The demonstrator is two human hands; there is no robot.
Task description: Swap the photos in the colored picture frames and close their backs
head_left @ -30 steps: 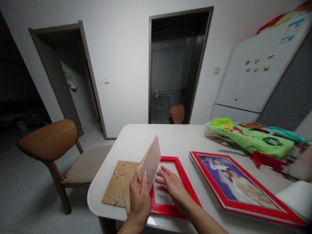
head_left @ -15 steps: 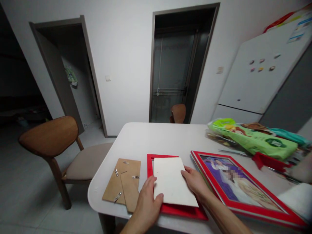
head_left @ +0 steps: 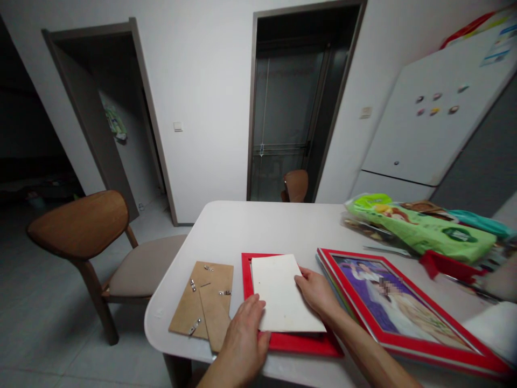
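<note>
A white card (head_left: 285, 302) lies tilted over a red picture frame (head_left: 307, 345) at the table's near edge. My right hand (head_left: 317, 291) grips the card's right edge, its thumb on top and its other fingers hidden beneath. At the lower left, my left hand (head_left: 244, 337) is closed around the frame's side, its fingertips touching the card's left edge and its thumb beside the card's bottom corner. Left of this hand lies a brown frame backboard (head_left: 202, 299) with metal clips and a stand leg.
A larger red-framed picture (head_left: 404, 307) lies to the right, over other flat things. Behind it are a metal tool (head_left: 388, 250), a red plastic object (head_left: 448, 265) and a green package (head_left: 432, 229). A wooden chair (head_left: 81, 226) stands left of the white table (head_left: 274, 223).
The card has shifted slightly up and left over the frame with my right hand. My left thumb has slid off the card's surface towards the frame's lower edge.
</note>
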